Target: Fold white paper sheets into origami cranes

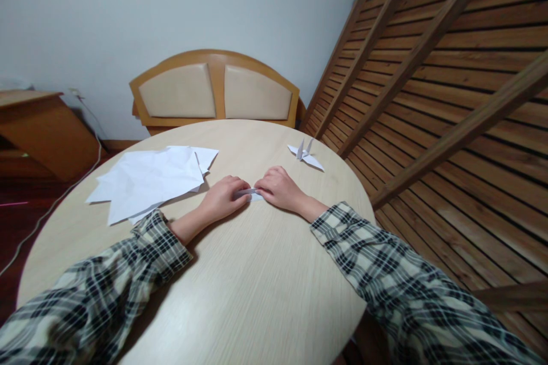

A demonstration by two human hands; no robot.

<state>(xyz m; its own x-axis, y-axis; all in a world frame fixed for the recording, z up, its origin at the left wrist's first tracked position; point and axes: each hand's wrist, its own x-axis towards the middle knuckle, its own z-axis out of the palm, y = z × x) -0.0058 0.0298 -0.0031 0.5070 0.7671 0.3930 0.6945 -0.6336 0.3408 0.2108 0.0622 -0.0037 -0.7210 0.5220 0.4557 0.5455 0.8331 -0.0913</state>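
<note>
A small folded piece of white paper [256, 197] lies on the table between my hands, mostly covered by my fingers. My left hand [226, 197] is closed on its left end, thumb and fingers pressed together. From the other side my right hand [280, 188] pinches the right end, with its fingertips close to those of the left. A raised, narrow flap of the paper shows between the two hands. Farther back on the right stands a finished white paper crane [306, 155], apart from both hands.
Several loose, creased white sheets [149, 177] overlap on the left of the round wooden table [240, 285]. Behind it is a padded headboard [220, 88]. A slatted wooden frame [449, 114] leans close on the right. A cabinet [47, 131] and a cable [55, 202] are at left.
</note>
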